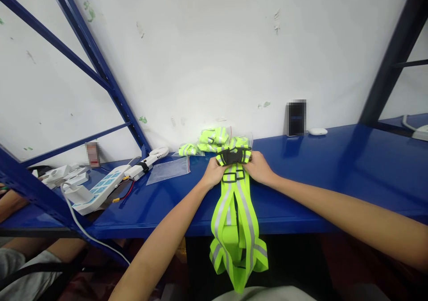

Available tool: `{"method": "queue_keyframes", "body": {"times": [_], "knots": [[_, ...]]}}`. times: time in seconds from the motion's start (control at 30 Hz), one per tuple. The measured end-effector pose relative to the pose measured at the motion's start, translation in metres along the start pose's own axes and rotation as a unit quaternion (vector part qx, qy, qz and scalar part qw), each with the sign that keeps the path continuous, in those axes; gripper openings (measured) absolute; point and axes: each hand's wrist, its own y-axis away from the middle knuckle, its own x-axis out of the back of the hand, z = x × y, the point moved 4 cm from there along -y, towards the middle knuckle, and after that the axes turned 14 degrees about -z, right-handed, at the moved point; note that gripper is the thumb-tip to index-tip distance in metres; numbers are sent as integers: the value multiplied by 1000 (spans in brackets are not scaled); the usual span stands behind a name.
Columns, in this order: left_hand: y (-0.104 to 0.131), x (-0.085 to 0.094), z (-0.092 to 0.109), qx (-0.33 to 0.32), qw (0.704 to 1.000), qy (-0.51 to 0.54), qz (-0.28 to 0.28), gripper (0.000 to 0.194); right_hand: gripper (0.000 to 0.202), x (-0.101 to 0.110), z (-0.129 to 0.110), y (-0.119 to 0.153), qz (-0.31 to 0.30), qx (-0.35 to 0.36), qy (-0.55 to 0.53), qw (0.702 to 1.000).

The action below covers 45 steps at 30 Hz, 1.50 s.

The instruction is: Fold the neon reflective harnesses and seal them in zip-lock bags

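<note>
A neon yellow-green reflective harness (249,212) with grey stripes hangs over the table's front edge toward my lap. Its black buckle (233,155) is raised at the top between my hands. My left hand (214,171) is closed on the strap at the buckle's left side. On the other side my right hand (260,167) grips the strap. Black slider clips sit just under the buckle. Behind them lie bagged harnesses (214,137) of the same colour against the wall. Some fingertips are hidden behind the strap.
An empty clear zip bag (170,169) lies left of my hands. Beyond it are a white handheld fan (157,154) and a power strip (103,189) with cables. A phone-like dark object (296,119) and a white case (318,132) stand right. Another person's arm (13,203) shows far left.
</note>
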Motion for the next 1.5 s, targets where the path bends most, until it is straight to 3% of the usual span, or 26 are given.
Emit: {"method": "queue_keyframes", "body": {"times": [0.1,0.2,0.37,0.5,0.63,0.8,0.97,1.07,1.2,1.33,1.5], "knots": [[0,7,-1,-21,999,-7,32,38,35,-4,-4,1,-25,37,-70,997],[0,10,0,-30,999,-10,26,40,58,-5,-12,2,-53,75,-111,990],[3,10,6,-46,998,-27,17,35,41,3,-14,-2,-80,35,-188,978],[5,8,7,-28,999,-12,31,30,46,8,-10,-6,-108,15,-244,964],[6,3,3,1,996,84,34,37,48,4,-11,-5,-114,19,-321,940],[5,-4,-4,91,969,227,23,49,45,-4,-16,-5,-100,-6,-407,908],[5,-7,5,78,955,288,3,61,47,3,-10,-8,-49,-9,-392,918],[6,-7,9,57,951,304,5,52,49,7,-2,-9,-19,-7,-357,934],[7,-4,8,52,965,257,26,41,49,10,2,-10,7,-9,-334,942],[8,-3,4,84,971,223,24,45,48,12,0,-8,26,-18,-297,954],[9,-1,0,77,982,173,-1,49,46,15,-7,-6,17,11,-216,976]]}}
